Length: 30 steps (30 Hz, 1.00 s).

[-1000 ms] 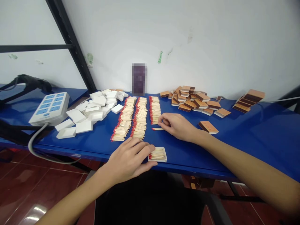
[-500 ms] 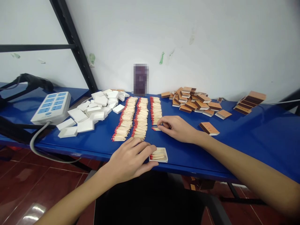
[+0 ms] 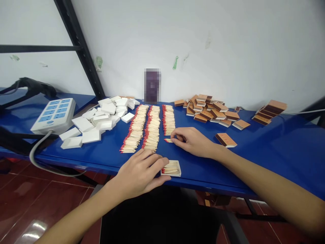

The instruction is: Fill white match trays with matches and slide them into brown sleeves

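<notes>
From the head view, my left hand [image 3: 138, 173] lies flat, fingers spread and closed on nothing, steadying the open white tray [image 3: 172, 168] of matches at the near edge of the blue surface [image 3: 266, 152]. My right hand [image 3: 194, 140] has its grip pinched down on a few loose matches [image 3: 168, 140] just below the third match row [image 3: 168, 119]. The tray sits so near the edge that a nudge from my left fingertips could tip it off. A careless pinch could drag the neat row askew or drop sticks short of the tray.
</notes>
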Available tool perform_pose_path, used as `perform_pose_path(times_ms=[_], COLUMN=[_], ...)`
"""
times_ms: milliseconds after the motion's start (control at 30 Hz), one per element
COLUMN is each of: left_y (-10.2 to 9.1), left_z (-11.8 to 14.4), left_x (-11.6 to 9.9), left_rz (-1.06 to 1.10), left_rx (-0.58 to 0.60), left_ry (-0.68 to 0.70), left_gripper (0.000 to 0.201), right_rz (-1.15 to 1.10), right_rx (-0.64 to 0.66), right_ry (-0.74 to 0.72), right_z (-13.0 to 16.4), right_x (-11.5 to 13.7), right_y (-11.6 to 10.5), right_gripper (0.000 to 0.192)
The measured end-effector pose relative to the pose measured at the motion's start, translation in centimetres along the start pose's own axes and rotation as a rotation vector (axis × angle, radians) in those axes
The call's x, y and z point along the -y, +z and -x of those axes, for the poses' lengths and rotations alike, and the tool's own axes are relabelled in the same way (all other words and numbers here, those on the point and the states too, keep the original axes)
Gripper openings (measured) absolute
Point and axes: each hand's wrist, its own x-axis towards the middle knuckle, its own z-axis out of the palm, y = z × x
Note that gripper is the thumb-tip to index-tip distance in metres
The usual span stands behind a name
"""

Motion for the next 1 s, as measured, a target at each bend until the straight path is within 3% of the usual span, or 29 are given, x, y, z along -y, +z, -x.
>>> perform_pose_path(times_ms=[300, 700, 1000], left_y=[-0.2, -0.2, -0.1], left_z=[-0.1, 0.0, -0.1], left_x=[-0.1, -0.1, -0.1], left_rz=[0.005, -0.003, 0.001], left_rx=[0.001, 0.0, 0.004], left_ry=[0.001, 0.001, 0.003], left_gripper=[0.024, 0.025, 0.025], right_rz=[-0.009, -0.081, -0.038], right_rx=[-0.02, -0.124, -0.12], right_ry=[-0.015, 0.028, 0.055], right_z=[0.5, -0.7, -1.1], right_x=[0.8, -0.3, -0.5], right_y=[0.1, 0.8, 0.8], right_gripper=[0.018, 0.014, 0.014])
